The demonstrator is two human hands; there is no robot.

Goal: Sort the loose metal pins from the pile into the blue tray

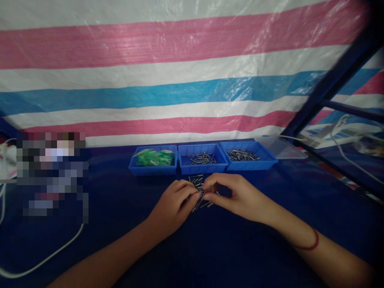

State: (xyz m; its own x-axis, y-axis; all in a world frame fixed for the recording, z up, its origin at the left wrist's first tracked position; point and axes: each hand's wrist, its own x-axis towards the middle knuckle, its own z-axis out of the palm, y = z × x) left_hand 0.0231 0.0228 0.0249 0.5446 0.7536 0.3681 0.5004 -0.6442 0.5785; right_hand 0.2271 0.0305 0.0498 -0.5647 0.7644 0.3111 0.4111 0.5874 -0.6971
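A loose pile of thin metal pins (207, 204) lies on the dark blue table, right under both hands. My left hand (179, 200) comes in from the left with thumb and fingers pressed together at the pile's edge. From the right reaches my right hand (237, 194), its thumb and fingers curled into a pinch over the pins. The two sets of fingertips are close together. Whatever sits between them is too small to make out. Just behind the pile stands a blue bin (204, 167) with similar pins in it.
A left bin (153, 169) holds green plastic bags; a right bin (253, 164) holds more metal pieces. Beside it lies a clear plastic sheet (282, 148). A white cable (51, 258) curves over the left side. Striped sheeting (180, 96) hangs behind, with a dark frame (333, 88) at right.
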